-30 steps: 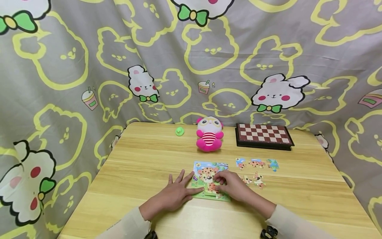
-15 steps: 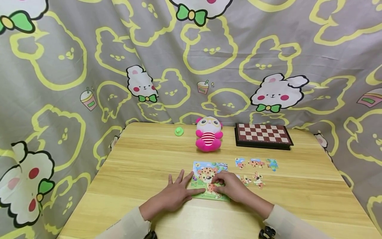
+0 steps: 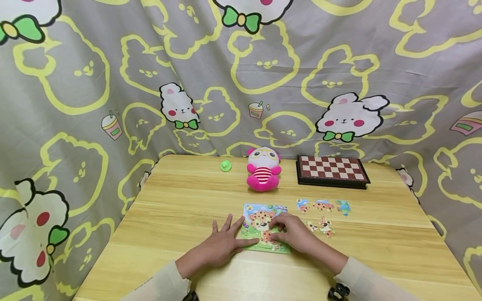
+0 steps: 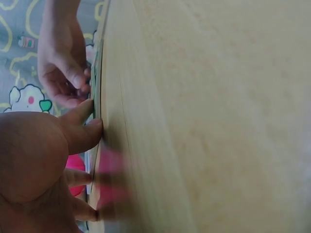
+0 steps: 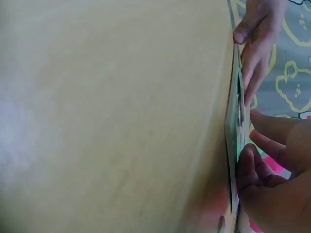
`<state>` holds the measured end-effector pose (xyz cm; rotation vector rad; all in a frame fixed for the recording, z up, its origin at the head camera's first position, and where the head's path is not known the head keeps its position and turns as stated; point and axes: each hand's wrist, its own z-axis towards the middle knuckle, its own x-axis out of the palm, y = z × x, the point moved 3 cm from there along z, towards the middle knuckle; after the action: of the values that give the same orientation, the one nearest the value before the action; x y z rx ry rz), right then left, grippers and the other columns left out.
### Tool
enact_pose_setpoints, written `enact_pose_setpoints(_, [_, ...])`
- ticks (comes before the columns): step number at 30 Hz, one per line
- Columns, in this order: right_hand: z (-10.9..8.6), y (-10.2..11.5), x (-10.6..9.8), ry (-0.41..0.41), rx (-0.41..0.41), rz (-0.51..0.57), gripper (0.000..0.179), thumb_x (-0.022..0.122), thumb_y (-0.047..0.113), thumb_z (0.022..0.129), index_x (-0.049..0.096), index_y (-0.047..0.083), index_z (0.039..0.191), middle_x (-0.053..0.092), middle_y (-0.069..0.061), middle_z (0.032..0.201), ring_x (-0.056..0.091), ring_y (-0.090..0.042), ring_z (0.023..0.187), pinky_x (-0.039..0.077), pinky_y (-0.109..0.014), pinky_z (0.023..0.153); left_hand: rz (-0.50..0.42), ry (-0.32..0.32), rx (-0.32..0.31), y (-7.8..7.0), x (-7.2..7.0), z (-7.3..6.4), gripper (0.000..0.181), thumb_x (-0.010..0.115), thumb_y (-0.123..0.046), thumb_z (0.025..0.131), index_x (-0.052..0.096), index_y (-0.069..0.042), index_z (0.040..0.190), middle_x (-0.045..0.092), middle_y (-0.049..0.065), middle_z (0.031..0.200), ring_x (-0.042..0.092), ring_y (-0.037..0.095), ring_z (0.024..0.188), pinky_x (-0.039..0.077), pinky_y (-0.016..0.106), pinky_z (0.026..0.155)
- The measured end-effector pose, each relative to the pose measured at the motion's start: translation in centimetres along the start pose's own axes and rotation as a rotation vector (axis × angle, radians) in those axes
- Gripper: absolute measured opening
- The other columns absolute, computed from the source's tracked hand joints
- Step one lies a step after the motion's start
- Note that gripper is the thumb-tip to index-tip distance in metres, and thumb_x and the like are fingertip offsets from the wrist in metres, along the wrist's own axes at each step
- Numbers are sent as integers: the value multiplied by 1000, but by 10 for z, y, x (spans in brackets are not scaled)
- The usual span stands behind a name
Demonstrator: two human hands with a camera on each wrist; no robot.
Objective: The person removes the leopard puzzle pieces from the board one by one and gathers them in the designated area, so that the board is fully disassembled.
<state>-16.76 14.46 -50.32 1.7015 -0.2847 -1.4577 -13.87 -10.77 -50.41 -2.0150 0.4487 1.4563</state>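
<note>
A puzzle board (image 3: 249, 212) with a spotted leopard cub picture lies at the middle of the table. My left hand (image 3: 219, 246) rests at its left side with fingers spread. The left thumb reaches across the board's lower part, and the fingertips touch the tabletop and board edge in the left wrist view. My right hand (image 3: 293, 234) is over the board's right half, fingers curled, thumb and index at a puzzle piece (image 3: 266, 236) with the cub's body on it. In the right wrist view, the right thumb (image 5: 247, 165) is down against the board; the hand covers part of the picture.
Several loose puzzle pieces (image 3: 323, 205) lie right of the board in two rows. Behind stand a pink panda plush (image 3: 262, 171), a small green duck (image 3: 225, 166) and a checkered game board (image 3: 331, 169). A patterned curtain (image 3: 211, 54) hangs behind the wooden table (image 3: 180, 188).
The piece under my right fingers has shifted slightly and now lies flatter in the picture. My right fingers have moved only a little; my left hand keeps its place.
</note>
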Motion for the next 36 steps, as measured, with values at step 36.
enact_pose_setpoints(36, [4,-7,-10,-6,92,-17,19,78,8,91,63,18,98,57,6,82,49,-13,74,42,-27,66,34,-11,8,1,2,1,44,40,-43,110,36,-65,148,14,14,172,13,60,150,25,87,100])
